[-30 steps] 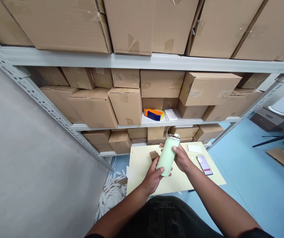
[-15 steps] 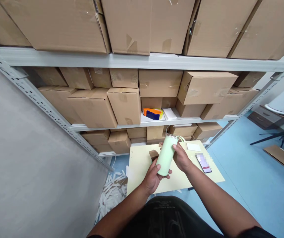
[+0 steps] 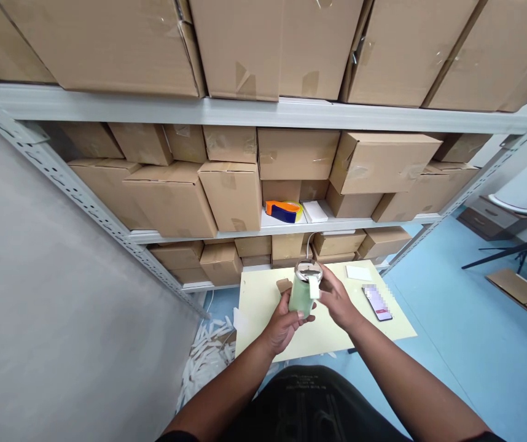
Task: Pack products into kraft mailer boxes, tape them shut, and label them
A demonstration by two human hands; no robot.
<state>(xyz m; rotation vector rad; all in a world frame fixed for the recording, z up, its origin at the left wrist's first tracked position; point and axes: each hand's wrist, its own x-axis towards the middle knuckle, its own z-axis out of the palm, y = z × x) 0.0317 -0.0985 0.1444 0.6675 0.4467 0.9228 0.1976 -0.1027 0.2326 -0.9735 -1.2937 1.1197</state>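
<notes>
One pale green insulated tumbler [image 3: 300, 301] is held up above the middle of the cream tabletop [image 3: 257, 313]. Its long axis runs steeply, the silvery rim [image 3: 308, 269] uppermost and tipped towards the wearer, so that the round top faces the head camera and the body looks foreshortened. The base points down and away, with the upper end leaning slightly to the right. A pale tab [image 3: 314, 287] hangs from the rim down the tumbler's near right side.

The left hand [image 3: 282, 325] is wrapped round the lower body, thumb across the front and fingers curled beneath. The right hand [image 3: 339, 305] curves against the upper right side, its fingers near the rim and its thumb beside the tab; whether they pinch the tab, I cannot tell.

On the tabletop, a brown cardboard flap [image 3: 284, 284] shows behind the left hand. Towards the tabletop's right edge lies a smartphone [image 3: 382, 312], screen up, with a flat white packet [image 3: 358, 273] just beyond it. Beyond the tabletop's far edge stands a metal shelving rack [image 3: 245, 111] filled with cardboard boxes [image 3: 300, 156]. Left of the tabletop, white strips [image 3: 203, 359] lie heaped on the floor.
</notes>
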